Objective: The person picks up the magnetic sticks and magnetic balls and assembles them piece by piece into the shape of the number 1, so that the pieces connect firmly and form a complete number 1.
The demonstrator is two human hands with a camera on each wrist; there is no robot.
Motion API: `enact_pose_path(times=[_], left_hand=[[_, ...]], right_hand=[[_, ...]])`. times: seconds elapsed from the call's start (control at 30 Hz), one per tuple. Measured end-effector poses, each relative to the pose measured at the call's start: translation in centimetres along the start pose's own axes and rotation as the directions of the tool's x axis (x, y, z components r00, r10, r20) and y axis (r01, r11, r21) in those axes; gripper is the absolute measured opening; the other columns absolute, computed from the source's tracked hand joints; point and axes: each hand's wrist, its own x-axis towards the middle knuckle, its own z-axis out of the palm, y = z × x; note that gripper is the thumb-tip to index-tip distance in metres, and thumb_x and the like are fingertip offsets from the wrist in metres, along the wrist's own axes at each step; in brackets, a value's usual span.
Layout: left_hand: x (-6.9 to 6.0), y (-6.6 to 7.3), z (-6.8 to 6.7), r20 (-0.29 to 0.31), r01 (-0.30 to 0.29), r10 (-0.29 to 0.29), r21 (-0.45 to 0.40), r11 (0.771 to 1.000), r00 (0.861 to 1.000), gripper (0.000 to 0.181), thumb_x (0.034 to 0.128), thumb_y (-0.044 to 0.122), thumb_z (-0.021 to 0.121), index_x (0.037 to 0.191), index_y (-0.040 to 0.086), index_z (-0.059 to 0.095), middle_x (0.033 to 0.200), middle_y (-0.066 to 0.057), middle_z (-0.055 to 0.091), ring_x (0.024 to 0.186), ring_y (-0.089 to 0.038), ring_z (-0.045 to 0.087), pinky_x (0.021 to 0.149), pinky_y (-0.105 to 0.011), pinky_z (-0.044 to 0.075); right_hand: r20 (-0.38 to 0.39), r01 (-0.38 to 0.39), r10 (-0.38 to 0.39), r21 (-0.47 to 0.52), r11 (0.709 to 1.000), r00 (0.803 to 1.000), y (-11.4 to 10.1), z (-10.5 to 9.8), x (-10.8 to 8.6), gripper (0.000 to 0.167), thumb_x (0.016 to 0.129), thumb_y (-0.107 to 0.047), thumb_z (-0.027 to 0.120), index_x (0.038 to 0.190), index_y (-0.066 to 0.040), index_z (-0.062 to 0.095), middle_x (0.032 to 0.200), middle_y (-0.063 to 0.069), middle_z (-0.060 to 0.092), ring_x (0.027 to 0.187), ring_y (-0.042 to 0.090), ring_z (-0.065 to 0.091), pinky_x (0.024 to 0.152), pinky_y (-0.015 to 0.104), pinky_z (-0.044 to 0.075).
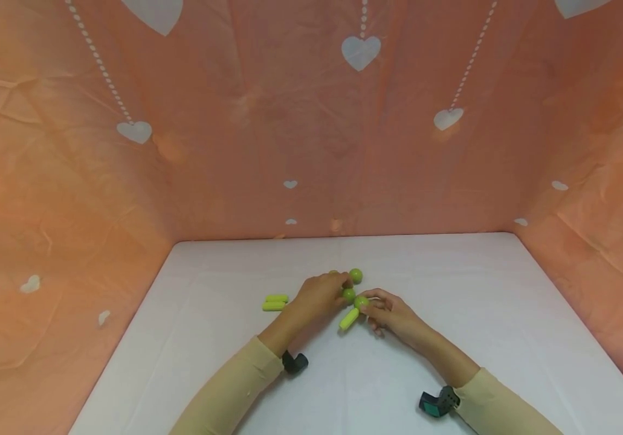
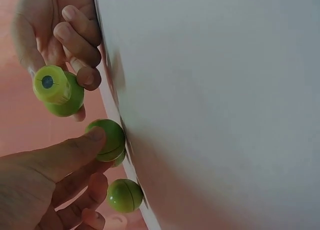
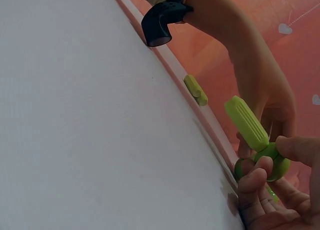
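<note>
Green ball [image 1: 362, 302] with a ridged lime rod [image 1: 349, 319] stuck out toward seven o'clock: we have it over the white table [image 1: 431, 266], in our right hand [image 1: 391, 314]. We judge both parts light, stiff and smooth, the ball apt to slip, so we would take it across its widest part. Our right thumb and fingers pinch it, parted by just its width; our left hand [image 1: 319, 293] pinches a second ball [image 1: 348, 295] at ten o'clock.

white table [image 1: 442, 263]: two yellow-green sticks [image 1: 274, 306] side by side; green balls [image 1: 356, 276] farther back, to right
</note>
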Motion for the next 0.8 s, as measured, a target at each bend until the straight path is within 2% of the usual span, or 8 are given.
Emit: enact_pose_path(times=[0.2, 0.4, 0.67, 0.8], left_hand=[[-0.8, -0.2, -0.1, -0.007, -0.012, 0.012, 0.016, 1.0, 1.0, 0.035, 0.0869, 0.026, 0.071, 0.121, 0.021, 0.062, 0.104, 0.008, 0.061, 0.087, -0.006, 0.058, 0.077, -0.03, 0.05], [-1.8, -0.7, -0.5, -0.028, -0.045, 0.046, 0.017, 0.999, 0.999, 0.031, 0.0862, 0.029, 0.071, 0.116, 0.024, 0.066, 0.111, 0.012, 0.058, 0.09, -0.003, 0.058, 0.074, -0.026, 0.05], [-3.6, -1.4, -1.1, -0.018, 0.02, -0.022, -0.119, 0.993, 1.0, 0.035, 0.0847, 0.034, 0.073, 0.117, 0.025, 0.063, 0.094, 0.011, 0.059, 0.075, -0.005, 0.053, 0.067, -0.024, 0.047], [-4.4, -1.8, -1.3, -0.009, 0.038, -0.041, -0.173, 0.984, 0.999, 0.034, 0.0846, 0.036, 0.073, 0.116, 0.026, 0.063, 0.095, 0.013, 0.061, 0.078, -0.005, 0.055, 0.068, -0.023, 0.047]], right_hand=[[-0.004, 0.003, -0.003, -0.013, 1.0, 1.0, 0.1, 0.2, -0.1, 0.043, 0.094, -0.028, 0.061, 0.129, -0.005, 0.049, 0.085, 0.012, 0.059, 0.063, 0.015, 0.052, 0.057, 0.024, 0.047], [-0.01, 0.004, -0.004, -0.024, 1.0, 1.0, 0.2, 0.2, -0.1, 0.042, 0.094, -0.03, 0.061, 0.129, -0.008, 0.05, 0.081, 0.009, 0.059, 0.062, 0.015, 0.053, 0.057, 0.025, 0.048], [-0.029, -0.02, 0.02, -0.006, 1.0, 0.999, 0.4, 0.1, 0.0, 0.043, 0.092, -0.032, 0.063, 0.128, -0.011, 0.051, 0.086, 0.009, 0.061, 0.063, 0.013, 0.054, 0.057, 0.023, 0.048], [-0.022, -0.006, 0.006, 0.005, 1.0, 1.0, 0.3, 0.2, 0.0, 0.044, 0.093, -0.031, 0.062, 0.13, -0.009, 0.049, 0.086, 0.009, 0.06, 0.063, 0.013, 0.053, 0.056, 0.024, 0.048]])
